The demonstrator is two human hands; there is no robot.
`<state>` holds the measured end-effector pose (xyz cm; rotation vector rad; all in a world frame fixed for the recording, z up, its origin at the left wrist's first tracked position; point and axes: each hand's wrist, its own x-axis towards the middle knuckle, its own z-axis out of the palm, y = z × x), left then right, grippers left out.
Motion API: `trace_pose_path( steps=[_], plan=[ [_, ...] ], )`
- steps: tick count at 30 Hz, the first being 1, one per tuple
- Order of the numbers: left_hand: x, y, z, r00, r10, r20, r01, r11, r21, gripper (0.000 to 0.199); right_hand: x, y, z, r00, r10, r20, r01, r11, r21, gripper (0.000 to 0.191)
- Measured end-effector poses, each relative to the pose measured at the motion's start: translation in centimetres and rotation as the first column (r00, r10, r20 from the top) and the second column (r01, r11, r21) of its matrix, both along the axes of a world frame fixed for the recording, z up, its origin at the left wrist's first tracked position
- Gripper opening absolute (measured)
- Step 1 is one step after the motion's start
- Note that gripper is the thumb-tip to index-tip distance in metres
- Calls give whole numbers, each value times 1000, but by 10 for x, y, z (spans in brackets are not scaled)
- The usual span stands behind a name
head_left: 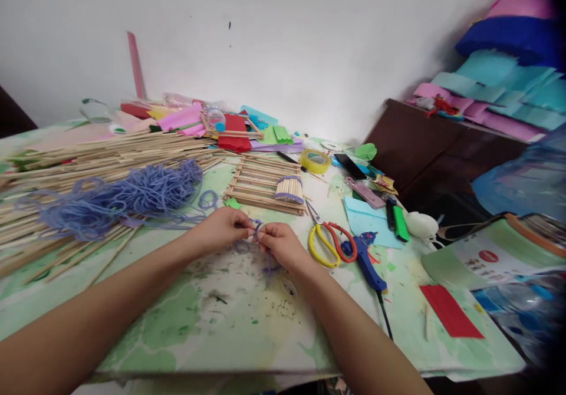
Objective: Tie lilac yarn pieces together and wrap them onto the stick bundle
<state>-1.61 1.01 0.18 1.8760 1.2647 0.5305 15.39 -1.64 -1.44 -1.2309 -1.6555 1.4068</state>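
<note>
My left hand [227,227] and my right hand [282,243] meet over the near middle of the table, fingertips pinched on a strand of purple yarn [242,246]. A loose end of it hangs below my right fingers. To the left, a tangled heap of the same yarn [128,197] lies on wooden sticks, its strand trailing toward my left hand. Just beyond my hands rests a flat frame of wooden sticks [252,181]. On its right end sits a small bundle of short sticks [289,189] bound with purple yarn.
Right of my hands lie scissors [327,244] and a blue glue gun [369,265] with its cord. Farther back are yellow tape [315,161], a dark phone [350,166] and coloured paper [234,132]. Long wooden sticks [88,153] cover the left side. A red paper piece [451,310] lies near the right edge.
</note>
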Motion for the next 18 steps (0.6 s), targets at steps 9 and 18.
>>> trace_pose_path(
  steps=[9,18],
  plan=[
    [0,0,-1,994,84,-71,-77,992,96,21,9,-5,12,680,-327,657,-161,807,568,21],
    [10,-3,-10,946,169,276,-169,985,-23,19,-4,-18,11,690,-242,683,-373,690,621,20]
  ],
)
